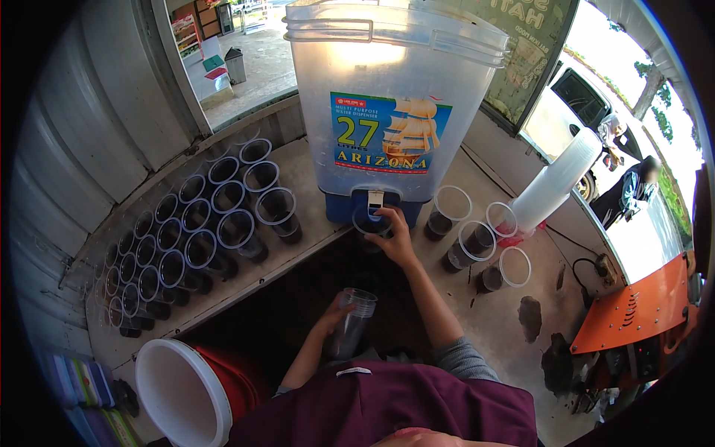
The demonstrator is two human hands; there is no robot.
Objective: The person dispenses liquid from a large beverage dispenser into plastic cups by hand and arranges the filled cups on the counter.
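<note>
My right hand (396, 240) is closed around a clear plastic cup (370, 221), held under the tap (375, 200) of a large water dispenser (309, 112). Whether liquid is flowing into that cup I cannot tell. Lower down, near my body, my left hand (333, 314) grips a small stack of clear plastic cups (355, 320). On the counter to the left stand rows of several cups with dark contents (237, 231). Three more cups, partly filled with something dark, stand right of the dispenser, one of them a cup (477, 242) at the middle.
A long stack of clear cups (555, 182) leans at the right wall. An orange machine (633, 309) sits at the far right. Bottom left is a white-rimmed bucket (160, 380). Wet stains mark the right counter (514, 365). Outside, a person (633, 194) is near a white vehicle.
</note>
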